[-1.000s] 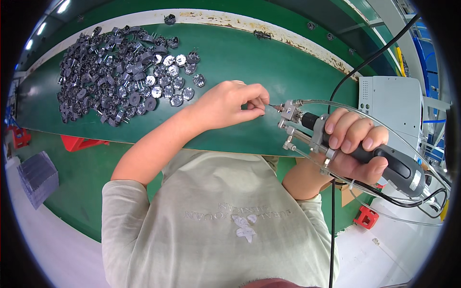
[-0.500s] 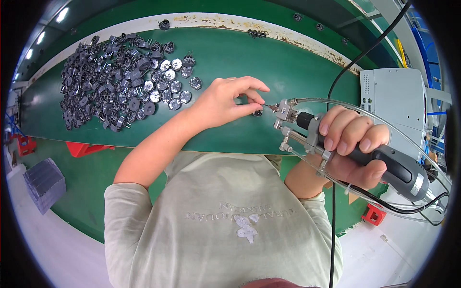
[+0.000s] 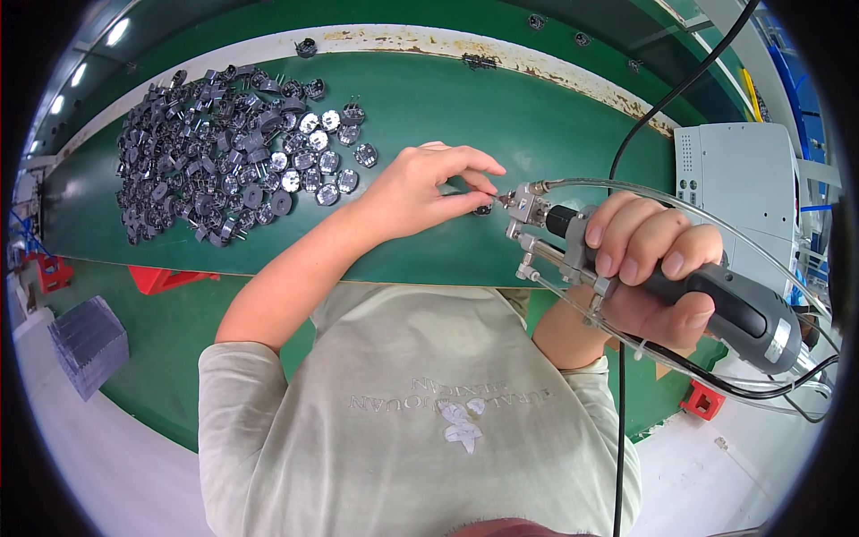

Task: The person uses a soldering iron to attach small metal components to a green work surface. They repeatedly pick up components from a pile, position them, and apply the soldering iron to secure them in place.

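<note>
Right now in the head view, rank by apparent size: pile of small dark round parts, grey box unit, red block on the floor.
1. pile of small dark round parts
2. grey box unit
3. red block

Fisheye rim distortion makes the first two unsure.

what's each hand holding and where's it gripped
The left hand pinches a small dark component at its edge between thumb and fingertips. The right hand wraps the black handle of a soldering tool.
</note>
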`<state>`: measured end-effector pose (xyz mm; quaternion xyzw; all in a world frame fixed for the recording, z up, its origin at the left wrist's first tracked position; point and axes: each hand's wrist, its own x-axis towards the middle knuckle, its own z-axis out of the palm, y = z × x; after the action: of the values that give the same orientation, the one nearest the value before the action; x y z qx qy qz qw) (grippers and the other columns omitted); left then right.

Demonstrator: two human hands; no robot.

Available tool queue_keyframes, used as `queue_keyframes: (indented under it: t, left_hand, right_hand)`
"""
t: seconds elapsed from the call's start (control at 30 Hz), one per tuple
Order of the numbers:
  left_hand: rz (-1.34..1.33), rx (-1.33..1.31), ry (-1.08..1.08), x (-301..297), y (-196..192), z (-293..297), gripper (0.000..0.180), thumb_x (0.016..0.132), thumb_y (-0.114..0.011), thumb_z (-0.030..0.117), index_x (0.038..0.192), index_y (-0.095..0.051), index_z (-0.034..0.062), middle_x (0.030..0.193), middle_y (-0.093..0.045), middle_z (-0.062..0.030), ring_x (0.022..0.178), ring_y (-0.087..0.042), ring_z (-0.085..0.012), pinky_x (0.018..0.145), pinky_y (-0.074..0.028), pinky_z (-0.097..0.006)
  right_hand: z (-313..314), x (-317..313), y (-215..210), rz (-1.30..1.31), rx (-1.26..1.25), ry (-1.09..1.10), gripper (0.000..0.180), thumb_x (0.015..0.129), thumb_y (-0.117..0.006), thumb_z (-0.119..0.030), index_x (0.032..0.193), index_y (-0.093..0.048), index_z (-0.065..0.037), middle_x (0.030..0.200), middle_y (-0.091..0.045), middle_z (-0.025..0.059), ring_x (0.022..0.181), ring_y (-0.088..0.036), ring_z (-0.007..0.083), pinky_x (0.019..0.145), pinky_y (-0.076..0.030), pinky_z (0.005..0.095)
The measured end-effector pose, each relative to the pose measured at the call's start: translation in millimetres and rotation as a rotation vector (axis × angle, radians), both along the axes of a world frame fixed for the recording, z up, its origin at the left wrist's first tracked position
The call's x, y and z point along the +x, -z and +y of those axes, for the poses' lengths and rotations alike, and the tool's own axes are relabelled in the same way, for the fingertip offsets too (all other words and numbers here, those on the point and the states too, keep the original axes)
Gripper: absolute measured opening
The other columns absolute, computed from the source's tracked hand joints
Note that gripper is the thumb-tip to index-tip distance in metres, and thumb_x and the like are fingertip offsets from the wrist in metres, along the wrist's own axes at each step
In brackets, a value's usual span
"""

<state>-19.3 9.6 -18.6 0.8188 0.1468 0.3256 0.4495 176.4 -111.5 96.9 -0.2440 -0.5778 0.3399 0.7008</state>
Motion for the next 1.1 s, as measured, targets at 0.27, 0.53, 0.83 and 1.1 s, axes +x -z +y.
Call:
queue_keyframes:
  t: [0.27,0.53,0.83,1.1]
  left_hand:
    - [-0.088,0.169,-0.066,0,8,-1,0.029,0.077,-0.084,0.002,0.104,-0.073,0.0068,0.088,-0.077,-0.0025,0.082,-0.072,-0.0205,0.078,-0.052,-0.034]
    - [-0.096,0.218,-0.071,2,9,-4,0.038,0.073,-0.086,0.004,0.108,-0.073,0.0077,0.094,-0.076,-0.0050,0.086,-0.072,-0.0229,0.078,-0.053,-0.035]
    - [0.145,0.206,-0.003,-3,-3,-4,0.050,0.072,-0.088,0.025,0.116,-0.069,0.0109,0.115,-0.068,-0.0062,0.110,-0.064,-0.0277,0.097,-0.047,-0.041]
    - [0.247,0.262,0.026,-4,4,-3,0.031,0.072,-0.086,0.022,0.097,-0.072,0.0097,0.109,-0.064,-0.0033,0.110,-0.059,-0.0267,0.096,-0.045,-0.041]
  right_hand:
    - [3,-9,1,-0.029,0.010,0.040,0.038,0.100,-0.062,-0.046,0.101,-0.051,-0.009,0.075,-0.057,0.0061,0.062,-0.057,0.0205,0.064,-0.049,0.0414]
    - [2,-11,0,-0.028,0.006,0.082,0.039,0.101,-0.061,-0.047,0.101,-0.051,-0.009,0.075,-0.057,0.0061,0.062,-0.057,0.0205,0.063,-0.049,0.0412]
    - [1,0,4,0.037,-0.068,0.067,0.036,0.094,-0.073,-0.036,0.098,-0.051,-0.007,0.073,-0.057,0.0081,0.060,-0.058,0.0221,0.064,-0.054,0.0440]
    - [5,-7,14,0.067,-0.127,0.054,0.035,0.089,-0.081,-0.027,0.092,-0.054,-0.006,0.069,-0.061,0.0094,0.057,-0.059,0.0225,0.062,-0.054,0.0430]
